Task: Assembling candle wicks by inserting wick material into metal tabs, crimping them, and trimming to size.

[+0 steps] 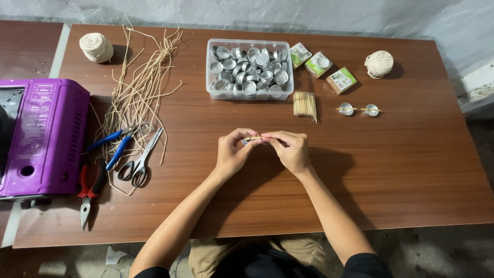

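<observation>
Two hands, left hand (232, 152) and right hand (291, 150), pinch a thin stick (253, 138) between closed fingers above the desk (391, 170), near a tub (250, 69) of metal cups.

Bare table (401, 170) right; scissors (140, 159) crowd left.

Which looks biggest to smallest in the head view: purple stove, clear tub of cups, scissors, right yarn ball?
1. Purple metal stove
2. Clear plastic tub of metal cups
3. Grey-handled steel scissors
4. Cream yarn ball, right
</observation>
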